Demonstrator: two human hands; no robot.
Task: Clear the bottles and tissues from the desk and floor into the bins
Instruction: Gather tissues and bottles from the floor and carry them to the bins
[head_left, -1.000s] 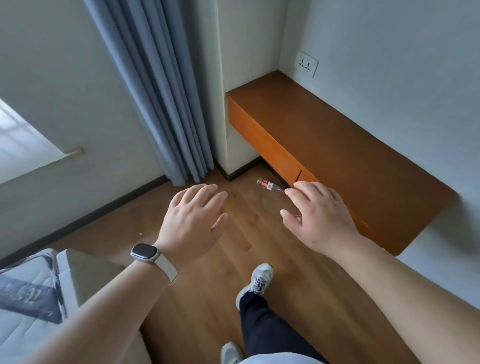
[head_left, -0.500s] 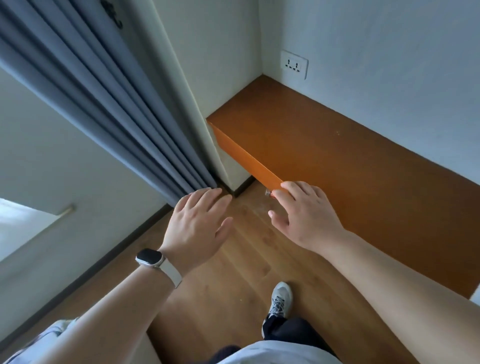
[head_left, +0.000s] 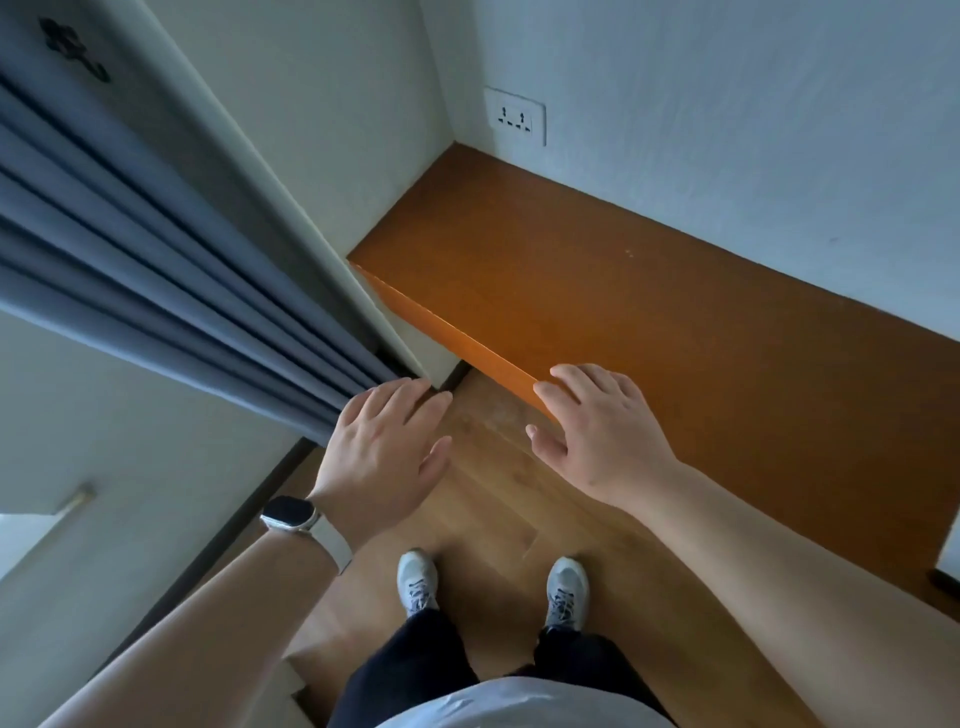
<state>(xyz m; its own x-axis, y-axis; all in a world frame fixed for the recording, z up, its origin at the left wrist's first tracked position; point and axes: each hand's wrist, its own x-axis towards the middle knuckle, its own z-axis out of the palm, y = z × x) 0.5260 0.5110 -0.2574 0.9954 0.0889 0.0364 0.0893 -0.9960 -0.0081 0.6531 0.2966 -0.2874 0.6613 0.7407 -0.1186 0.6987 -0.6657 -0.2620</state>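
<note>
The grip of the right hand (head_left: 608, 436) was open and held nothing: its fingers were stretched out nearly straight, slightly spread, palm down, the thumb standing off to the left. Its fingertips (head_left: 566, 374) lay across the front edge of the desk (head_left: 675, 338) just right of the frame's centre; whether they touched the wood could not be told. The grip of the left hand (head_left: 382, 457) was likewise open and held nothing, palm down with the fingers together and reaching up the frame, the thumb pointing right. It hung over the floor (head_left: 493, 519) left of centre, a strip of bare boards between the two hands. A watch (head_left: 288, 514) on a pale strap sat on the left wrist.

The orange-brown desk ran from the centre toward the right edge, set into a corner of white wall (head_left: 727, 104). A white socket (head_left: 515, 117) sat on that wall just above the desk's far end. Where the bottles and tissues lay could not be told from this view.

Blue-grey curtain (head_left: 156, 260) folds filled the left of the frame, ending beside the left fingertips. A dark hook (head_left: 75, 49) showed in the upper left corner. At the bottom centre two pale shoes (head_left: 417, 582) stood apart on the floor beneath dark trousers (head_left: 415, 665).
</note>
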